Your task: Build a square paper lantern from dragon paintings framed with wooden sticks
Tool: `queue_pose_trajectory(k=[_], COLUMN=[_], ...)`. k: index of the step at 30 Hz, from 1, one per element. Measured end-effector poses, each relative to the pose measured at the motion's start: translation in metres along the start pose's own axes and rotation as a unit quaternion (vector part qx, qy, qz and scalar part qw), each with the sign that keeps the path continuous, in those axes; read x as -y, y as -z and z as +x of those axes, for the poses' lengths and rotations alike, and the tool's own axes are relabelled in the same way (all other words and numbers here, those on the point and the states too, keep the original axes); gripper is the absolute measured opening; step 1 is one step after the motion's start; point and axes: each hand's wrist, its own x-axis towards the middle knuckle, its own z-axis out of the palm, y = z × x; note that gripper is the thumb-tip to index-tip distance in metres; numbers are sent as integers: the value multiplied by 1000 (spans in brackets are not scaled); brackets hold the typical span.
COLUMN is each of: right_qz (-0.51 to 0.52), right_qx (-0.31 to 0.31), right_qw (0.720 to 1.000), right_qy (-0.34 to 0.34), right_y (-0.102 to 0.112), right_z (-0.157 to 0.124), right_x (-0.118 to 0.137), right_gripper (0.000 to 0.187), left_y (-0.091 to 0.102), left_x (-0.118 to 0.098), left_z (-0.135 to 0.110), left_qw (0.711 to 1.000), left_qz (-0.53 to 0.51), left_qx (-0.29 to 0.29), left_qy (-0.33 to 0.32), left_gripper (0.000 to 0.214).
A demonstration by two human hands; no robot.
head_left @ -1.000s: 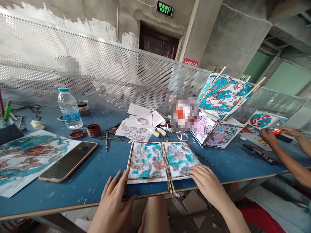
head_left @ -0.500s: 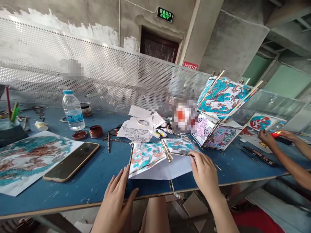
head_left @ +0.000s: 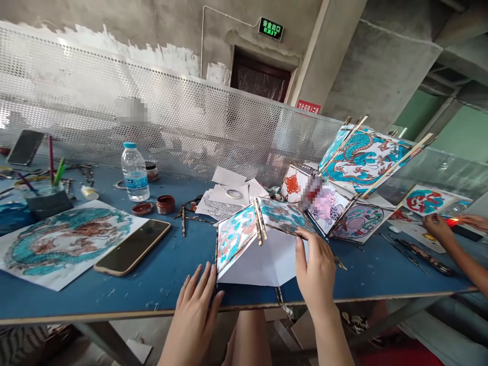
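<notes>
In front of me on the blue table stands a folded paper panel (head_left: 285, 218) painted turquoise and brown, edged with thin mottled sticks. Two of these sticks (head_left: 260, 223) run side by side along its raised middle fold; the plain white side of the paper shows below. My left hand (head_left: 198, 300) lies with its fingers stretched out against the panel's left edge. At the other end, my right hand (head_left: 316, 269) grips the right half, fingertips over the stick on its upper edge and thumb on the white side.
Left of the panel lie a phone (head_left: 133, 246) and a painted dragon sheet (head_left: 64, 239). Behind are a water bottle (head_left: 135, 173), a brown paint jar (head_left: 165, 205) and loose papers (head_left: 224, 203). Painted frames (head_left: 366, 157) stand at right, near another person's hands (head_left: 438, 229).
The panel's two halves have come closer together, and its middle fold is now higher and sharper. My right hand has moved inward with its half. The view has shifted left.
</notes>
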Motion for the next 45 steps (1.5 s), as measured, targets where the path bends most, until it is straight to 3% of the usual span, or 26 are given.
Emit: queue_pose_trajectory(k=[11, 17, 25, 31, 37, 39, 41, 43, 45], right_qz=[87, 122, 131, 134, 153, 156, 148, 134, 114], right_qx=[-13, -12, -24, -24, -14, -49, -126, -220, -277], right_qw=[996, 992, 991, 991, 986, 979, 967, 957, 953], right_qy=[-15, -16, -5, 6, 72, 125, 164, 134, 46], right_y=[-24, -32, -29, -29, -27, -24, -22, -20, -20], right_z=[3, 2, 0, -3, -14, -26, -42, -59, -74], right_x=[66, 84, 85, 75, 64, 55, 41, 24, 7], right_gripper=[18, 18, 17, 20, 41, 45, 46, 51, 60], left_y=[-6, 2, 29, 20, 13, 12, 12, 12, 11], left_x=[10, 12, 3, -3, 0, 2, 4, 5, 6], left_z=[0, 0, 50, 60, 63, 63, 63, 61, 60], left_qw=[999, 995, 978, 978, 978, 977, 978, 979, 980], left_qz=[13, -64, -196, -182, -163, -168, -173, -171, -169], left_qx=[-19, -15, -36, -87, -123, -120, -110, -100, -89], left_qy=[37, 76, 67, 55, 35, 44, 47, 48, 54], left_gripper=[47, 66, 55, 50, 53, 56, 58, 59, 60])
